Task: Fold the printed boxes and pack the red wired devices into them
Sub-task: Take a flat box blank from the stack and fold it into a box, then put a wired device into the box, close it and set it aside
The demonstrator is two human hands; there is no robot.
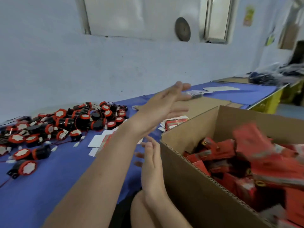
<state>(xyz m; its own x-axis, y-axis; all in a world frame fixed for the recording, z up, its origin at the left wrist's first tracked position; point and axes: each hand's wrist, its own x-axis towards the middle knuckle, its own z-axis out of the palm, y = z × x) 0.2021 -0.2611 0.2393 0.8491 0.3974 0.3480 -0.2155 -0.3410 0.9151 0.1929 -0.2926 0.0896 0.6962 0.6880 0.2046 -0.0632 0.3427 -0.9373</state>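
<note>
Red wired devices [62, 127] heap left on the worktop [49, 186]; your left hand [162, 107] and right hand [152, 163] hover open, empty, beside the carton [189, 178] edge; printed boxes [246, 162] fill it.

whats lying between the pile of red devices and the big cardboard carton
Head view: flat unfolded printed boxes lie on the blue table there, partly hidden by the arms; the left hand and right hand are open, empty.

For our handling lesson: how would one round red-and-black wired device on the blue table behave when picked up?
The round red-and-black wired device probably feels rigid and light: a small moulded shell. Its thin red wire would likely dangle and snag neighbours. Its round body might roll.
</note>
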